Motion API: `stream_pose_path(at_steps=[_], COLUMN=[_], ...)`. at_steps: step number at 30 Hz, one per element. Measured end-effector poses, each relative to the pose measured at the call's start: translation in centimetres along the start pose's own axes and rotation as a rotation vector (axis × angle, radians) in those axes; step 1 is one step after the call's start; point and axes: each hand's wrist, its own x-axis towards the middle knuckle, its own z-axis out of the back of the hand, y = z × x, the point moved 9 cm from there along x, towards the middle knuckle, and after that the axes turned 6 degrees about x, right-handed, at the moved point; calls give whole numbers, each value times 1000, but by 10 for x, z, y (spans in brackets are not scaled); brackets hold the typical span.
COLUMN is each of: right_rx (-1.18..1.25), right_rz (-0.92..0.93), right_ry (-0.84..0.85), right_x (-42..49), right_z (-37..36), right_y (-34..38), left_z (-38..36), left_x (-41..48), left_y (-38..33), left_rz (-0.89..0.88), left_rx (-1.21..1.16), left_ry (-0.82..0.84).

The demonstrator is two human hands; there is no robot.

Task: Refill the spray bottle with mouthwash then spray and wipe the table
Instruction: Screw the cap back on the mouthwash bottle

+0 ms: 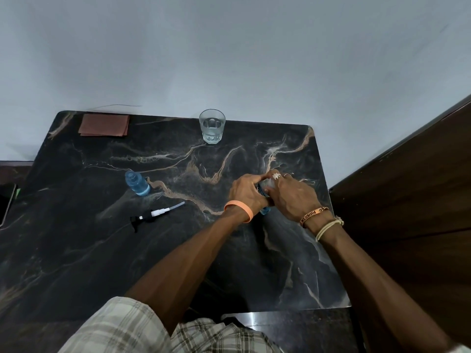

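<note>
Left hand [244,192] is gripping the little mouthwash bottle [264,212] mid-body, right hand [293,197] curling over its top, and it's probably light, slick plastic, so I'm thinking hold mid-body, with the open spray bottle [136,183] sitting off left.

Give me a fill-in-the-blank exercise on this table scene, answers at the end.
1. The left hand and right hand both grip the mouthwash bottle near the table's ____ edge.
2. The folded cloth lies at the far ____ corner.
3. The spray head lies on the table, off the ____-tinted spray bottle.
4. The glass stands at the ____ edge, by the wall.
Answers: right, left, blue, far.
</note>
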Motion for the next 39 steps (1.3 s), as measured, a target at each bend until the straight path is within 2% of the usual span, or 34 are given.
stream_pose_path(at_steps=[4,9,12,14,18,21,24,29,35,39], right_rx=[-23,42,-1,58,98,44,90,105,12,-39], right_rz=[-26,-30,-32,-37,-45,-81,-85,-49,-62,-94], right_ry=[-39,4,-46,-73,-15,-96,-151,-184,-158,-146], right_x=[-2,4,2,0,5,6,6,7,8,6], right_z=[3,1,3,0,-7,-4,-7,-9,-10,-3], right_y=[1,-3,-1,0,-7,-9,-7,-7,-9,-9], left_z=[1,2,2,3,3,3,4,7,2,10], left_x=[0,-2,-1,-1,-2,-1,-4,-12,-30,-55], left_y=[-2,-4,-6,-4,-5,-6,-4,-10,18,53], left_rz=[2,-2,-3,1,-4,-17,-30,-126,-102,-76], left_rx=[14,19,31,36,32,26,17,-21,6,39], left_ry=[-2,4,7,1,14,21,22,10,98,71])
